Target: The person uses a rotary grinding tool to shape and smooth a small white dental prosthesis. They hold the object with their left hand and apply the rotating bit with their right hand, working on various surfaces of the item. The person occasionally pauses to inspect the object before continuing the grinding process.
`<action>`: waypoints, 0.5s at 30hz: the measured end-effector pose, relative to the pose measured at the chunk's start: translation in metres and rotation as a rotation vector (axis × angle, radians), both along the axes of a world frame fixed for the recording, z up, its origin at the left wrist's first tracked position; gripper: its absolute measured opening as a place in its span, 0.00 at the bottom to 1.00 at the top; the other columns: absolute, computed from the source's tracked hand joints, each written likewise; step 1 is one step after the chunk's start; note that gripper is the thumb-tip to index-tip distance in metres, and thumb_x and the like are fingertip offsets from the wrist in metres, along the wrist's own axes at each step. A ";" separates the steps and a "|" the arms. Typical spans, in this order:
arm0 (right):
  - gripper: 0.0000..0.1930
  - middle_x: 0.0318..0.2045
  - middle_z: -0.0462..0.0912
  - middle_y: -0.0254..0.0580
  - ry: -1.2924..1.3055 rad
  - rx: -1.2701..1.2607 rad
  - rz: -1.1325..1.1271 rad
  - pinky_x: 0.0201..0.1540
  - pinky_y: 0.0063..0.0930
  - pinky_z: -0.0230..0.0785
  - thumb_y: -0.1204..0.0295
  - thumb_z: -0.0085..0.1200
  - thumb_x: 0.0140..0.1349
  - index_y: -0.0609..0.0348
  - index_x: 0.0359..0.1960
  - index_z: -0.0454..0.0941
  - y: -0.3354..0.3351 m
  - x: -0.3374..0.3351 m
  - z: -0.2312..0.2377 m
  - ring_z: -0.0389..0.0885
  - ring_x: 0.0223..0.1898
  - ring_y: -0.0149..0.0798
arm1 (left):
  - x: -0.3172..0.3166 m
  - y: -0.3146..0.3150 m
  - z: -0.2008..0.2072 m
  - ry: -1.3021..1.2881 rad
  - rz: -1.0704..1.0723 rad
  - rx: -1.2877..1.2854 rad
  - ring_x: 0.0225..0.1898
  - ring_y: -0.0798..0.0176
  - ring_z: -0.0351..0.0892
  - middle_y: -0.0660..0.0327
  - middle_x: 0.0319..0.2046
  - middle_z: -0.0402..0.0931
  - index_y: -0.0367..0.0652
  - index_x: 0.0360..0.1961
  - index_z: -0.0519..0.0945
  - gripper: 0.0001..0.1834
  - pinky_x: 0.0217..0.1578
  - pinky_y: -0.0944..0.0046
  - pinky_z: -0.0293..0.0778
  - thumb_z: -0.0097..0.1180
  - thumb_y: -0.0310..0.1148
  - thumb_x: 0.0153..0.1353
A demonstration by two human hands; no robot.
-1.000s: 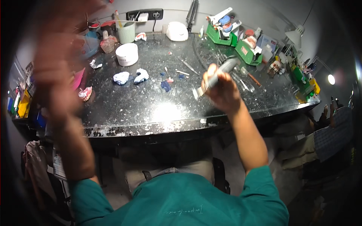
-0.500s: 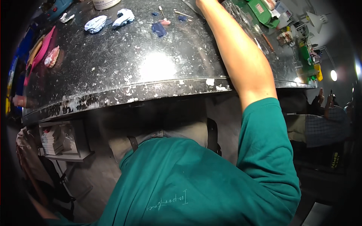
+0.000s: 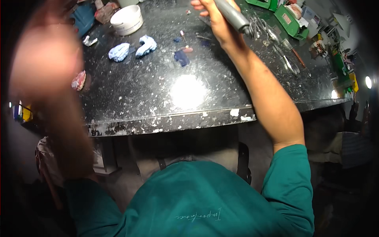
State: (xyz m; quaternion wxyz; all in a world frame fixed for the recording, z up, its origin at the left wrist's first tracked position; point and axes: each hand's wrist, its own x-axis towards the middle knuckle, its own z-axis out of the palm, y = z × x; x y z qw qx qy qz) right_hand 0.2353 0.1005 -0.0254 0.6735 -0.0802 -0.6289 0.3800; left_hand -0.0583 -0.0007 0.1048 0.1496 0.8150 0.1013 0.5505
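Note:
At the far right of the black table, my right hand (image 3: 219, 24) is closed around a grey rotary handpiece (image 3: 233, 16), whose coiled cord (image 3: 258, 28) hangs from the rear end. The fingertips show at the top edge, and the tool's working end is out of view. My left hand (image 3: 49, 63) is raised large on the left, too smeared by motion to make out its fingers. Beside it on the table lies a pink denture (image 3: 79, 81). Several blue wax scraps (image 3: 182, 58) and a small burr-like bit with a pale shank (image 3: 182, 34) lie between the hands.
Two crumpled light-blue wads (image 3: 119, 52) lie near a white tub (image 3: 126, 20). A blue container (image 3: 82, 19) stands at the back left. At the right are slim hand tools (image 3: 287, 62) and green bins (image 3: 290, 21). The table's worn front edge (image 3: 169, 123) runs before me.
My left hand has risen into view over the table's left side. The right hand has come nearer, with the grey handpiece now visible in it. The whole view has shifted.

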 end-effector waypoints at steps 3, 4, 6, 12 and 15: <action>0.16 0.54 0.80 0.51 -0.618 0.093 -0.678 0.63 0.38 0.66 0.68 0.53 0.72 0.51 0.60 0.78 -0.031 -0.001 0.023 0.77 0.56 0.45 | 0.061 0.013 -0.068 0.553 0.451 -0.107 0.39 0.63 0.77 0.62 0.39 0.82 0.47 0.47 0.87 0.13 0.44 0.63 0.73 0.66 0.35 0.61; 0.13 0.46 0.82 0.45 -0.459 -0.012 -0.606 0.54 0.32 0.69 0.67 0.57 0.70 0.53 0.54 0.80 -0.027 0.000 0.021 0.79 0.48 0.38 | 0.070 0.017 -0.081 0.563 0.454 -0.242 0.41 0.60 0.78 0.60 0.38 0.82 0.47 0.46 0.88 0.14 0.47 0.61 0.73 0.67 0.37 0.61; 0.10 0.30 0.85 0.32 -0.142 -0.214 -0.444 0.37 0.20 0.74 0.65 0.64 0.66 0.58 0.41 0.84 -0.016 -0.003 0.023 0.82 0.32 0.24 | 0.075 0.032 -0.092 0.681 0.485 -0.199 0.43 0.56 0.78 0.61 0.40 0.84 0.49 0.44 0.89 0.15 0.51 0.57 0.72 0.69 0.41 0.58; 0.13 0.38 0.86 0.37 -0.305 -0.164 -0.334 0.46 0.25 0.75 0.65 0.65 0.66 0.59 0.46 0.83 -0.029 -0.011 0.015 0.82 0.41 0.28 | 0.079 0.028 -0.109 0.676 0.473 -0.312 0.46 0.58 0.78 0.66 0.40 0.85 0.50 0.37 0.87 0.06 0.53 0.55 0.66 0.68 0.35 0.60; 0.14 0.39 0.85 0.38 -0.323 -0.257 -0.272 0.44 0.24 0.75 0.64 0.65 0.66 0.60 0.46 0.83 -0.039 -0.019 0.017 0.82 0.40 0.28 | 0.075 0.028 -0.111 0.656 0.424 -0.253 0.46 0.58 0.79 0.64 0.38 0.84 0.47 0.38 0.85 0.06 0.50 0.57 0.66 0.67 0.31 0.59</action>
